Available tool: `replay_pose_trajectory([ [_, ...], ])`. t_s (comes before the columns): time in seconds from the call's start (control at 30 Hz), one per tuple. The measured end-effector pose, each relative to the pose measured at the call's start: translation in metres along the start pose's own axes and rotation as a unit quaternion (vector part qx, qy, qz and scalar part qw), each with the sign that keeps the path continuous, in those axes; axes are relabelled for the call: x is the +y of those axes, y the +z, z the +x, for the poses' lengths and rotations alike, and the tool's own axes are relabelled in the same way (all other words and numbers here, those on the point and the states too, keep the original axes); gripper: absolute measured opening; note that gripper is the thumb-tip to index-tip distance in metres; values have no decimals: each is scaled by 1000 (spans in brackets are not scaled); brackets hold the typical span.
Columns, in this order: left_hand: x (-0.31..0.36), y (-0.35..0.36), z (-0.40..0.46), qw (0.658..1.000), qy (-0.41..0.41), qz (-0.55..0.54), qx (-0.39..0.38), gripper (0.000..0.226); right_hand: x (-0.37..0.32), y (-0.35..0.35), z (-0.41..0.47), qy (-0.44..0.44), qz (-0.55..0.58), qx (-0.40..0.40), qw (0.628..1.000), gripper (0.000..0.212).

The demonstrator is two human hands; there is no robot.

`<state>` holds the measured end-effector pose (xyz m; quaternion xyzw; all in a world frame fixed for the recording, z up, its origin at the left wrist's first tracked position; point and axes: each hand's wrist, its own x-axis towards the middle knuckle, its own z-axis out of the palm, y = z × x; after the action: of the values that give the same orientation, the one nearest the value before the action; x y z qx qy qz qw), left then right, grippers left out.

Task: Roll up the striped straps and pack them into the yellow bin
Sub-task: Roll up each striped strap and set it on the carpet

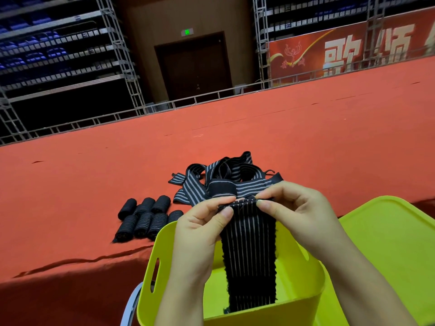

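strap held over the bin (249,255): black with thin pale grey lengthwise stripes
loose strap pile (226,177): black with wider grey stripes, one plain black band across the front
rolled straps (148,217): black, faint grey stripes round some of them
bin (150,260): bright yellow-green, plain
lid (388,243): same yellow-green
table cover (94,184): orange-red, plain
banner (353,52): red with white characters and a yellow swirl
door (195,67): dark brown
sign over the door (187,32): green
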<state>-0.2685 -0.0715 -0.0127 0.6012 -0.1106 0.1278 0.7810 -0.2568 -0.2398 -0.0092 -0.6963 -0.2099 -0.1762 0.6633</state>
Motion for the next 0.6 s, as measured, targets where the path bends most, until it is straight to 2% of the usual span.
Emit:
replay_pose_trajectory([
  [0.27,8,-7,-2,994,-57,67,-70,24,-2,-6,2,-8,-6,-17,1000,23],
  [0.47,2,-10,-2,994,-93,-18,-60,24,2,-8,3,-23,-35,-29,999,25],
  [0.6,-1,-10,-2,995,-89,-25,-46,16,5,-13,2,-39,-40,-37,998,21],
])
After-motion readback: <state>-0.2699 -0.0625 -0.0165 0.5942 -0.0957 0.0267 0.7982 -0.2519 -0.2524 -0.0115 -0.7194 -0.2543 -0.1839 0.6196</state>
